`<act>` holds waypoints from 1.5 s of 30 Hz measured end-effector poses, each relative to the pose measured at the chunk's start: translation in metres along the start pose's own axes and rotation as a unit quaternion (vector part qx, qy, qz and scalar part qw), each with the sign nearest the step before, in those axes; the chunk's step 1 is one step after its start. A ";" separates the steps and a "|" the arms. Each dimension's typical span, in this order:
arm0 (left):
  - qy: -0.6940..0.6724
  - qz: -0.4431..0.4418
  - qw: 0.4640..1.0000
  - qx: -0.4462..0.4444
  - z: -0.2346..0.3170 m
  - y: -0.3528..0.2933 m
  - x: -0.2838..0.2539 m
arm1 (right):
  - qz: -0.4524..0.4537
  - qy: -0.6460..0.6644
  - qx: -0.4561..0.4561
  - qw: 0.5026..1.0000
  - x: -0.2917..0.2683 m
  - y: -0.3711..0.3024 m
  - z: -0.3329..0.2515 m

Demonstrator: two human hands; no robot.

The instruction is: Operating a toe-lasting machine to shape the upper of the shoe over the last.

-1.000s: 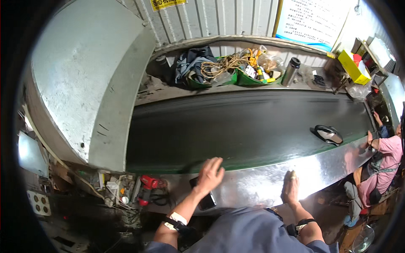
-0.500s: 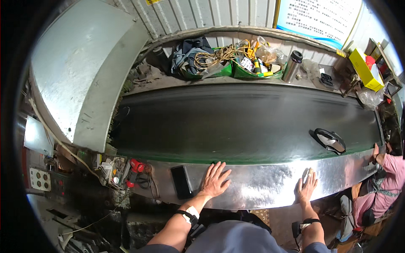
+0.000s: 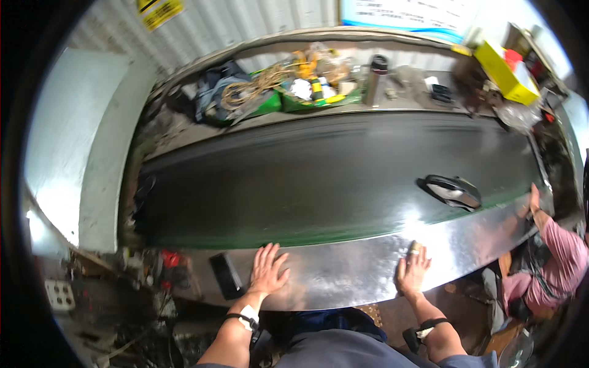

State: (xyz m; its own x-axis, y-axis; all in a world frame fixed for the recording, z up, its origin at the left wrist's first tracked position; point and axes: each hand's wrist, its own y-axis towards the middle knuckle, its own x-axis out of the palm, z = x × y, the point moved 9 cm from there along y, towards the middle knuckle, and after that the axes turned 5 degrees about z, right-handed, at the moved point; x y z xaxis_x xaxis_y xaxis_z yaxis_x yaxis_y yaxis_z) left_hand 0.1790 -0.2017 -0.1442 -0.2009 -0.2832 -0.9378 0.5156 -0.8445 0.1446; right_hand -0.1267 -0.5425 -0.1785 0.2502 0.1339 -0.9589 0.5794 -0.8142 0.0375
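My left hand (image 3: 268, 268) lies flat with fingers spread on the shiny metal ledge (image 3: 334, 279) along the belt's near side. Its fingertips reach toward the green belt edge, and a black phone (image 3: 226, 276) lies just left of it. Farther right, my right hand (image 3: 414, 271) rests on the same ledge, fingers apart, with a pale yellowish cover on one finger. Neither hand holds anything. Beyond the right hand, a black shoe piece with a pale inside (image 3: 453, 192) lies on the dark conveyor belt (image 3: 325, 178). At the belt's left end sits a blurred dark object (image 3: 144, 193).
A pale metal housing (image 3: 101, 165) covers the left end. On the back shelf stand green containers (image 3: 270, 105) with cloth and rope, a steel flask (image 3: 375, 81) and a yellow box (image 3: 506, 73). A person in pink (image 3: 555, 264) sits at right, one hand on the ledge.
The whole view has shifted, so the scene sits farther left in the picture. A dark object now shows at the belt's left end. Both hands still lie flat on the ledge.
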 end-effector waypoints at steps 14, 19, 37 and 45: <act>0.042 -0.009 0.996 0.074 0.005 -0.008 0.013 | 0.049 -0.016 -0.008 0.999 -0.027 0.001 -0.012; 0.043 0.011 0.996 0.078 0.009 -0.008 0.010 | 0.068 -0.020 -0.017 0.997 -0.034 0.000 -0.015; 0.026 0.031 0.995 0.090 0.012 -0.009 0.003 | 0.072 -0.005 -0.015 0.997 -0.034 -0.006 -0.015; 0.004 0.005 1.000 0.019 0.001 -0.006 -0.003 | 0.042 0.011 -0.008 0.999 -0.023 -0.002 -0.017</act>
State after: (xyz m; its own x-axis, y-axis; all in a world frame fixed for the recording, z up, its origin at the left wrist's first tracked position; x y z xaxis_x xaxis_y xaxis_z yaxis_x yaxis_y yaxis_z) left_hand 0.1752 -0.1961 -0.1422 -0.1891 -0.2887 -0.9386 0.4858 -0.8582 0.1661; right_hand -0.1206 -0.5343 -0.1521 0.3155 0.0786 -0.9457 0.5678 -0.8141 0.1218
